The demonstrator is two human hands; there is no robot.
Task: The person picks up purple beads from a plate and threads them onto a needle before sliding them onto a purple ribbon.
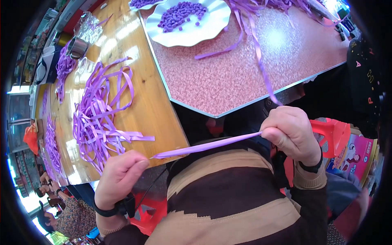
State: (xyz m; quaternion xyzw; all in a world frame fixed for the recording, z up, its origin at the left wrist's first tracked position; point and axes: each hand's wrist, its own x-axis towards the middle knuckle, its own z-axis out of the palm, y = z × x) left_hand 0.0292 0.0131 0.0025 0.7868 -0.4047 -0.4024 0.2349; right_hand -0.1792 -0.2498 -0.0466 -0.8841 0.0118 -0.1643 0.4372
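A purple ribbon (208,146) is stretched between my two hands, just above my lap and off the table edge. My left hand (121,176) is closed in a pinch at its left end, where a thin pale tip comes out by the thumb. In a fist with the thumb pressed on top, my right hand (290,132) grips the other end. The ribbon looks gathered or folded lengthwise, narrowing toward both hands. Beyond my left hand, a loose heap of purple ribbons (96,118) lies on the wooden table (157,118).
A pink glittery tabletop (204,81) with a metal edge carries a white scalloped plate (163,38) of small purple beads (179,15) and more ribbons (261,67). A metal cup (77,47) stands at the left. A red plastic stool (337,136) is at right; another person (75,216) sits lower left.
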